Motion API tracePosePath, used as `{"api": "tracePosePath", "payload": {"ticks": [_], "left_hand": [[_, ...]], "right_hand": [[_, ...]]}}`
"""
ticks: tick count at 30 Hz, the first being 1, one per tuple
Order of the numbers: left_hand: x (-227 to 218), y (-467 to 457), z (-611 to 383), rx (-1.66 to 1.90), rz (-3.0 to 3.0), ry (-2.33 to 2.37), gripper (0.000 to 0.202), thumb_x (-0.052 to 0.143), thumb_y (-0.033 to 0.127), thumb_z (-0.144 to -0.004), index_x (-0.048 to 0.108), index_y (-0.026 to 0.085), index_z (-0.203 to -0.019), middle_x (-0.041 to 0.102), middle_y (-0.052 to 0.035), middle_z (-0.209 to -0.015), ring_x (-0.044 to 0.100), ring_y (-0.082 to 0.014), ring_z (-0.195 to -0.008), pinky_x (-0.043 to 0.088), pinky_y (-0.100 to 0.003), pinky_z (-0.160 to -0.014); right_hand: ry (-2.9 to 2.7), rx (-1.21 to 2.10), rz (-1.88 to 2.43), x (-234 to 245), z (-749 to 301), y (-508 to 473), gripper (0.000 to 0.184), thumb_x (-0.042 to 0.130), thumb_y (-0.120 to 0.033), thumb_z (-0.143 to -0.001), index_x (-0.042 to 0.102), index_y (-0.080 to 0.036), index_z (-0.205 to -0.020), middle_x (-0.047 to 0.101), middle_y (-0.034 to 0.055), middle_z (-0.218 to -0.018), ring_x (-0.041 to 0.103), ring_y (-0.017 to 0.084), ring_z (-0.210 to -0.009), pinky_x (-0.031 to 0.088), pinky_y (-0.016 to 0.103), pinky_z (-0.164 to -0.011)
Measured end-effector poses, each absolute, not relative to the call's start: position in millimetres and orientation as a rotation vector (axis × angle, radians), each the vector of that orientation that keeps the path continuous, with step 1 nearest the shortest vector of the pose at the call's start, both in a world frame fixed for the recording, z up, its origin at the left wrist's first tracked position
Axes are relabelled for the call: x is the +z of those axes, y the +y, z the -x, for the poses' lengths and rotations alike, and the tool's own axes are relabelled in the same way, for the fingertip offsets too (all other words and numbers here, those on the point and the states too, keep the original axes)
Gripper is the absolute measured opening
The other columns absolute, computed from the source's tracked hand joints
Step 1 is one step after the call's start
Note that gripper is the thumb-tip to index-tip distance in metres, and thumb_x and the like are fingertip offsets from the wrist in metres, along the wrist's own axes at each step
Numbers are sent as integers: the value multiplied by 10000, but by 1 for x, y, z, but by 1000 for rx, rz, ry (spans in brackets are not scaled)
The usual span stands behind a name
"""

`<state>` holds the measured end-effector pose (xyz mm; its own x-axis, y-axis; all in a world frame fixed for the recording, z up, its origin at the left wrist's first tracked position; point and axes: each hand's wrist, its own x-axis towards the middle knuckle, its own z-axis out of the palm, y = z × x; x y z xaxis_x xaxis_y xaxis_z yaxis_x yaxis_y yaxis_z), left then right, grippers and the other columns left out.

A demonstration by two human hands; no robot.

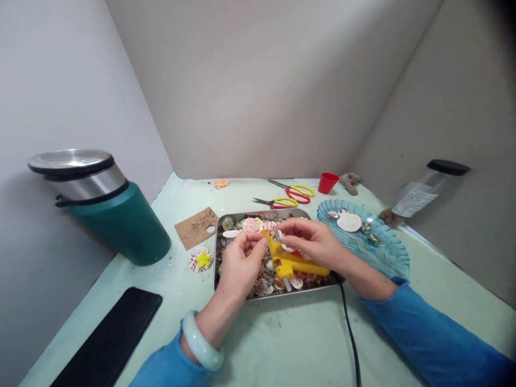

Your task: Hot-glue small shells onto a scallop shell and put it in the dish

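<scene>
Pale-walled corner; light green surface [274, 344].

Left hand [244, 262]: thumb and forefinger in a narrow pinch over the tray; what, if anything, lies between cannot be told.

Right hand [316, 241]: fingers curved and narrow beside the front end of the glue gun, next to a small greyish bit; grip on it cannot be told.

Glue gun [285, 267], yellow: across the tray beneath both hands, glue stick [287, 285] protruding at the rear, black cord [350, 322] running toward the wearer.

Tray [215, 263], metal: filled with shells [264, 287].

Step in hand, as judged: close fingertip work at the gun's front end. Next move would call for steady fingertips, kept clear of the nozzle in case it is hot.

Left of tray: speckled disc [194, 263] with yellow star; brown card [195, 228].

Right: blue plate [387, 255] bearing a white disc [349, 221].

Behind: two pairs of scissors [263, 201]; red cup [328, 184].

Outermost: teal bottle [124, 226]; black slab [115, 333], probably a phone; clear container [417, 196], black lid.
</scene>
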<state>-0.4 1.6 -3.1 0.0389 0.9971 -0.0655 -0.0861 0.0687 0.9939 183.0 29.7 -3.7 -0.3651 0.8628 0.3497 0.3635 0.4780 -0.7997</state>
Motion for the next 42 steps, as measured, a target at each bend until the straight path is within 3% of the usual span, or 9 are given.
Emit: {"api": "tracePosePath", "payload": {"ticks": [2, 4, 7, 15, 24, 30, 34, 42], "left_hand": [[0, 0, 1, 1146, -1133, 1097, 274, 706, 352, -731, 592, 166, -897, 540, 60, -491, 478, -84, -405, 350, -180, -417], [2, -1, 1, 1097, -1150, 1003, 313, 714, 346, -727, 588, 165, -949, 577, 45, -512, 530, -104, -436, 393, -192, -445], [1, -1, 2, 1084, -1127, 894, 300, 706, 349, -738, 570, 166, -933, 605, 31, -516, 560, -116, -449, 442, -210, -478], [0, -1, 3, 1115, -1083, 879, 310, 724, 379, -746, 550, 156, -872, 630, 15, -521, 586, -115, -449, 475, -222, -507], [-2, 0, 4, 1176, -1048, 789, 302, 764, 310, -714, 537, 167, -853, 625, 39, -600, 600, -107, -481, 507, -238, -521], [-3, 0, 4, 1190, -1070, 850, 316, 780, 294, -699, 571, 167, -899, 628, 49, -615, 584, -81, -467, 476, -200, -509], [-2, -1, 4, 1155, -1048, 887, 326, 781, 314, -697, 611, 156, -927, 628, 39, -546, 578, -90, -464, 472, -202, -513], [-1, 1, 4, 1144, -1002, 894, 281, 793, 281, -682, 672, 150, -899, 632, 38, -523, 573, -79, -458, 473, -187, -509]], "right_hand": [[-1811, 1027, 1012, -3, -182, 29, 244, 642, -339, -849, 670, -193, -1042, 682, 15, -800, 627, 142, -641, 510, 251, -574], [-1792, 1088, 929, -2, -180, 28, 251, 657, -370, -835, 675, -199, -1018, 673, 29, -892, 645, 156, -754, 527, 271, -667], [-1836, 1014, 850, -2, -178, 27, 223, 643, -360, -854, 684, -207, -1011, 630, 34, -959, 631, 159, -844, 517, 286, -745], [-1983, 663, 843, 6, -174, 21, 156, 602, -301, -898, 703, -198, -957, 656, 55, -926, 614, 171, -849, 492, 296, -752], [-2087, 530, 799, 9, -174, 15, 150, 572, -274, -926, 671, -188, -999, 632, 73, -961, 596, 180, -857, 488, 323, -780], [-2021, 606, 816, 11, -181, 17, 393, 652, -246, -881, 550, -219, -1259, 618, 49, -1017, 586, 133, -737, 497, 275, -672], [-2020, 531, 743, 12, -183, 19, 206, 619, -201, -898, 618, -206, -1104, 624, 34, -961, 576, 124, -723, 487, 276, -691], [-2055, 469, 724, 7, -179, 18, 231, 600, -167, -906, 622, -188, -1135, 619, 37, -921, 577, 131, -732, 487, 291, -711]]}}
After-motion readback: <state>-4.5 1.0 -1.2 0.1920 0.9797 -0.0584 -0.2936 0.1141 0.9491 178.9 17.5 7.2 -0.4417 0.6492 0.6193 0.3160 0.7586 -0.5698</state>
